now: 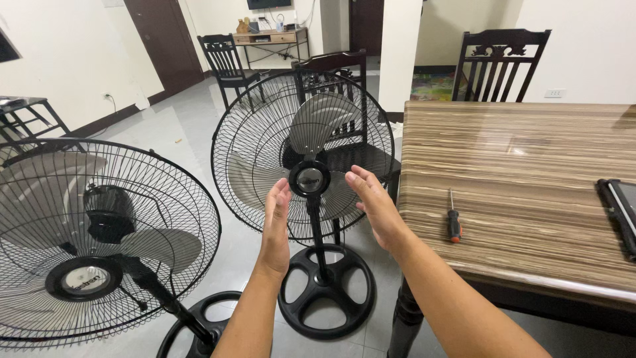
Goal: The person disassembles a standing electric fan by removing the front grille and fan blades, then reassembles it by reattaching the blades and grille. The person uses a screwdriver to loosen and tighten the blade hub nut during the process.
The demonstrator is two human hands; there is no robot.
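Left hand (275,222) and right hand (375,207): open, palms facing, either side of the black hub of the centre stand fan (303,156), not gripping. Second stand fan (99,238): near left, tilted. Striped wooden table (530,199): right, bearing a red-and-black screwdriver (453,219) and a dark tablet (623,212) at the edge. Dark chairs behind.

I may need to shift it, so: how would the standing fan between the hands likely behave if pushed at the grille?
The standing fan probably tips rather than slides: its wide grille sits high on a thin pole over a smaller round base. The wire grille looks likely to flex under the left hand or right hand. On the glossy tile floor the base might skid.
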